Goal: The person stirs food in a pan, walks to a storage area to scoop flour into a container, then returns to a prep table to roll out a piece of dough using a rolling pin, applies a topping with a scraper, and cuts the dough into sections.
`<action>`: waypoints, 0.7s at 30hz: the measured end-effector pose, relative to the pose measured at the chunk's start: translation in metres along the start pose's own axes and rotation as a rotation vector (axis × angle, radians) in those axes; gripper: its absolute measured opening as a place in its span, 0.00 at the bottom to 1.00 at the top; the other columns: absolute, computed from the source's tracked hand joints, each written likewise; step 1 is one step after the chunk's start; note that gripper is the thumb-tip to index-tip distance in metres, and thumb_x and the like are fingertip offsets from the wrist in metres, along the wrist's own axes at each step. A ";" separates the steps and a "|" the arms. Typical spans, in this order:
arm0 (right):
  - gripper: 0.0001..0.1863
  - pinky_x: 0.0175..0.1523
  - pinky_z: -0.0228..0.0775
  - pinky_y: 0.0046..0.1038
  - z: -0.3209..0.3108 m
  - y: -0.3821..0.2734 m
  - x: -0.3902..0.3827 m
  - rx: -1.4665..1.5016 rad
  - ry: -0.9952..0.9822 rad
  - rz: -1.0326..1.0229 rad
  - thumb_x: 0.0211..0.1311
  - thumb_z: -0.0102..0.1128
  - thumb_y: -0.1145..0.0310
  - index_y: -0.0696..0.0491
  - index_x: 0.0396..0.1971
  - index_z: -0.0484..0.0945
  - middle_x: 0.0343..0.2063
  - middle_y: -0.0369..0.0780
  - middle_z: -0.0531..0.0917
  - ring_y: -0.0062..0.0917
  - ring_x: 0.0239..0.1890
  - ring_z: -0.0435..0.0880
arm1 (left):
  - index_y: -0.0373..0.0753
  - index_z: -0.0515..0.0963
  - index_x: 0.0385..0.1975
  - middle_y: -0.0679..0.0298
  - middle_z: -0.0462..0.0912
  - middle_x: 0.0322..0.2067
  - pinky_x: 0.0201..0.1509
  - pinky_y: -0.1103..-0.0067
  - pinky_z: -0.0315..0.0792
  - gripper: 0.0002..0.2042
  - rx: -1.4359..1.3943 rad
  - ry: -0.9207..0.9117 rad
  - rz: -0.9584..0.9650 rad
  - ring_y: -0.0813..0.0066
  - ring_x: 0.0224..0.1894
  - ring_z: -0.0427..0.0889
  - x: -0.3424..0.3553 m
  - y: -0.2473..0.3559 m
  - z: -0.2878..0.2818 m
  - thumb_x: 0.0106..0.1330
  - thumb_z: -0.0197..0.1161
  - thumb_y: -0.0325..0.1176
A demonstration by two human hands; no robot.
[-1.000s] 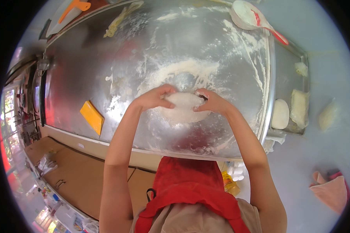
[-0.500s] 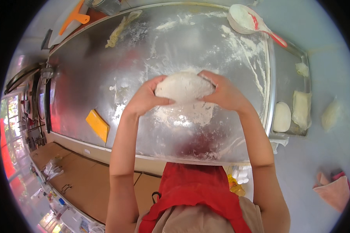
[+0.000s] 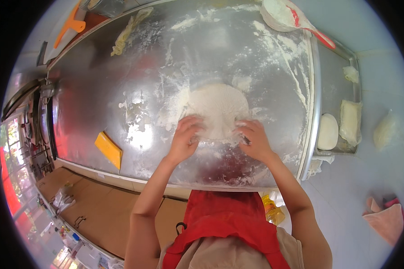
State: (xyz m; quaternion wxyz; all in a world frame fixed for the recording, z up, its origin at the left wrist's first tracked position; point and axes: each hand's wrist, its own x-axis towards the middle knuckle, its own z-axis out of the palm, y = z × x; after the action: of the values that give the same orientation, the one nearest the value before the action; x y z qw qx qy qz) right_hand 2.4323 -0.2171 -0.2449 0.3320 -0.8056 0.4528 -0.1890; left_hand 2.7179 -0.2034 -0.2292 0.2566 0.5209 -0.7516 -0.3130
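Note:
A pale, flour-dusted lump of dough [image 3: 218, 105] lies on the metal worktable [image 3: 98, 89], rounded at its far side and narrower toward me. My left hand [image 3: 186, 138] is at its near left corner, fingers curled in on the dough and slightly blurred. At the near right corner, my right hand [image 3: 254, 140] has its fingers bent around the edge in the same way. The fingertips partly hide where they meet the dough. Loose white flour surrounds it on the steel.
A yellow scraper [image 3: 108, 150] lies at the left. At the far right corner sits a red-handled scoop [image 3: 283, 15] of flour. A metal tray [image 3: 336, 62] beside the table holds a white dough piece [image 3: 328, 132] and a wrapped block [image 3: 350, 122]. A crumpled yellowish strip [image 3: 129, 32] lies far left.
The dough has gone from between my raised hands down onto the table and looks flatter. Both hands have moved from its sides to its near corners, closer to me.

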 end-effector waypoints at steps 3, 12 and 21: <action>0.24 0.64 0.59 0.41 0.007 0.010 0.007 0.012 0.285 0.117 0.54 0.62 0.68 0.54 0.52 0.73 0.58 0.46 0.72 0.42 0.61 0.67 | 0.35 0.75 0.48 0.55 0.74 0.56 0.68 0.68 0.58 0.16 -0.113 0.191 -0.142 0.53 0.63 0.65 0.020 -0.008 0.000 0.59 0.57 0.23; 0.29 0.66 0.56 0.44 0.017 -0.012 0.080 -0.194 0.129 -0.049 0.63 0.53 0.58 0.54 0.62 0.65 0.61 0.47 0.69 0.42 0.62 0.67 | 0.32 0.62 0.63 0.49 0.58 0.67 0.71 0.64 0.52 0.25 0.033 0.065 -0.163 0.50 0.68 0.57 0.042 -0.004 0.022 0.68 0.52 0.35; 0.21 0.70 0.49 0.43 0.053 -0.039 0.063 -0.355 0.146 0.110 0.58 0.47 0.64 0.52 0.51 0.73 0.47 0.37 0.79 0.29 0.50 0.77 | 0.28 0.52 0.67 0.47 0.51 0.69 0.74 0.61 0.43 0.37 0.425 -0.016 -0.138 0.53 0.72 0.48 0.047 0.024 0.048 0.67 0.49 0.51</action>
State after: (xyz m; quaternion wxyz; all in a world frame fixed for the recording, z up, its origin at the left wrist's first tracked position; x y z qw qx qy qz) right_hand 2.5208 -0.2371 -0.2546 0.1612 -0.8096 0.5453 -0.1457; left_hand 2.6535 -0.2316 -0.2408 0.1133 0.6110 -0.7651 -0.1685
